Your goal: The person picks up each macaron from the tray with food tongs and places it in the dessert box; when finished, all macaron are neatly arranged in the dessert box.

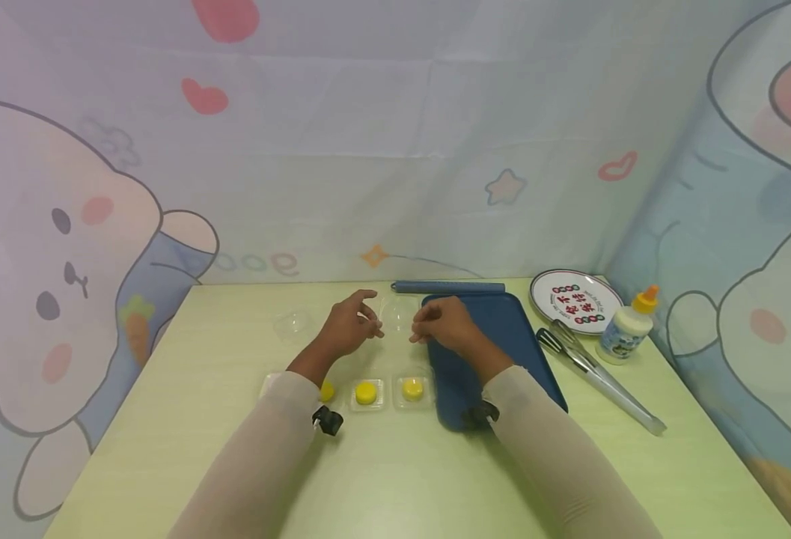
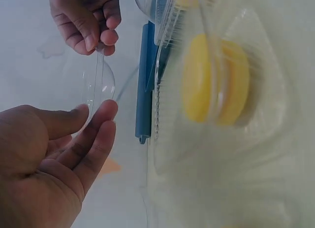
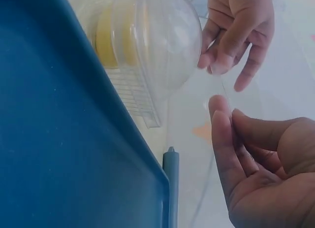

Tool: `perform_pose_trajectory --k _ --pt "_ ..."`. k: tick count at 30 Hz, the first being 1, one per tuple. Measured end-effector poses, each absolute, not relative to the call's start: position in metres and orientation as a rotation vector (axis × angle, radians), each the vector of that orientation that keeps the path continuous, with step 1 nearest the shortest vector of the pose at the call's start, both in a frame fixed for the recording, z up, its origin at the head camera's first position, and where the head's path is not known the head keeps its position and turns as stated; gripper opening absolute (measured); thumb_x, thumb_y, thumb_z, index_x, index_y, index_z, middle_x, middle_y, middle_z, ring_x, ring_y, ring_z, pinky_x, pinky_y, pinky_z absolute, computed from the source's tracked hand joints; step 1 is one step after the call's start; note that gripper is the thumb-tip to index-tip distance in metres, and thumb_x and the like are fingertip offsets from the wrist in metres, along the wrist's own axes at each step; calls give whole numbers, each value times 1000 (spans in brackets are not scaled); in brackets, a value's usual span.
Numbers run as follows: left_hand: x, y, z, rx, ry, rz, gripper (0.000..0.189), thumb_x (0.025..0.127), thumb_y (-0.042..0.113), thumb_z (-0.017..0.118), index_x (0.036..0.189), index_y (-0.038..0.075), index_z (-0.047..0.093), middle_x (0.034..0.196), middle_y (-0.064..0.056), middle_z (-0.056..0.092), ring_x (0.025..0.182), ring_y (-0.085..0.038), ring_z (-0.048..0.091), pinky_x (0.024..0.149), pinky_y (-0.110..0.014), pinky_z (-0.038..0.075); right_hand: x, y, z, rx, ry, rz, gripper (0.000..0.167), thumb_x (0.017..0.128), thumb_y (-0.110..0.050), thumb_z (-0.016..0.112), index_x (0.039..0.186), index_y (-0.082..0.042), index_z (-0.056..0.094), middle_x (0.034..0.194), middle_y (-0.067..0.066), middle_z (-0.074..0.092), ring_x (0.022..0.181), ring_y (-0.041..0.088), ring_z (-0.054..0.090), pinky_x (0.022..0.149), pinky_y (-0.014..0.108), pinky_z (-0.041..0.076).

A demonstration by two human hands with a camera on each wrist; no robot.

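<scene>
A clear domed plastic lid [image 1: 398, 314] is held up between both hands above the table. My left hand [image 1: 351, 327] pinches one edge of the lid with thumb and fingertips. On the opposite edge, my right hand [image 1: 445, 326] pinches it too. In the left wrist view the lid [image 2: 107, 82] stands nearly edge-on between the hands. Below them, a yellow round piece [image 1: 366, 393] sits in a clear plastic tray. To its right, another yellow piece [image 1: 413, 388] is under a clear dome, plain in the right wrist view [image 3: 174, 41]. A third yellow piece [image 1: 327, 391] is partly hidden by my left sleeve.
Another clear lid [image 1: 294, 323] lies at the left. A dark blue tray [image 1: 503, 329] lies under my right hand and forearm, with a blue rod [image 1: 449, 287] behind it. Farther right are a printed plate [image 1: 577, 296], metal tongs [image 1: 604, 382] and an orange-tipped bottle [image 1: 627, 329].
</scene>
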State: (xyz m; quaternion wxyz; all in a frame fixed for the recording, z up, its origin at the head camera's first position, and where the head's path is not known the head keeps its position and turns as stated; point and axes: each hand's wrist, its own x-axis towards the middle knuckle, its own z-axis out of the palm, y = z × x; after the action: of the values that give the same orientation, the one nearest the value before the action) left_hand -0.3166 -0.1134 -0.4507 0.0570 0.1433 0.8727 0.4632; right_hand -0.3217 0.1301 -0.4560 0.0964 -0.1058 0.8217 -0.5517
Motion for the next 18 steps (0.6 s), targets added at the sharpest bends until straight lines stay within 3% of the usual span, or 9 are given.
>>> perform_pose_trajectory --k 5,8,12,15,18 --pt "-312 -122 -451 455 2590 1454 69 105 5 68 168 8 37 119 -18 70 99 -29 84 97 -47 66 -318 132 -455 -374 2346 -1686 19 101 2 73 117 10 67 102 24 80 81 21 83 91 59 66" --pt "-309 -127 -451 465 2541 1475 75 103 4 73 168 9 36 117 -18 70 97 -28 84 95 -44 67 -317 133 -455 -403 2295 -1703 31 102 3 70 129 13 58 102 26 80 79 21 82 90 60 66" --pt "-306 -134 -451 482 2440 1522 78 102 1 74 169 7 36 115 -17 70 97 -29 84 94 -43 68 -315 135 -452 -416 2257 -1692 54 104 2 69 152 4 45 105 25 81 81 24 83 88 55 68" --pt "-305 -139 -448 509 2353 1543 76 101 -1 73 168 5 37 112 -18 68 98 -32 84 94 -43 68 -311 136 -449 -449 2258 -1647 61 104 0 67 161 -1 43 108 23 81 84 24 83 87 51 69" --pt "-305 -144 -444 539 2313 1512 70 103 -1 71 166 4 42 112 -17 68 98 -32 84 92 -43 68 -307 138 -447 -507 2242 -1606 56 105 -1 65 158 2 49 112 28 80 86 23 83 88 50 68"
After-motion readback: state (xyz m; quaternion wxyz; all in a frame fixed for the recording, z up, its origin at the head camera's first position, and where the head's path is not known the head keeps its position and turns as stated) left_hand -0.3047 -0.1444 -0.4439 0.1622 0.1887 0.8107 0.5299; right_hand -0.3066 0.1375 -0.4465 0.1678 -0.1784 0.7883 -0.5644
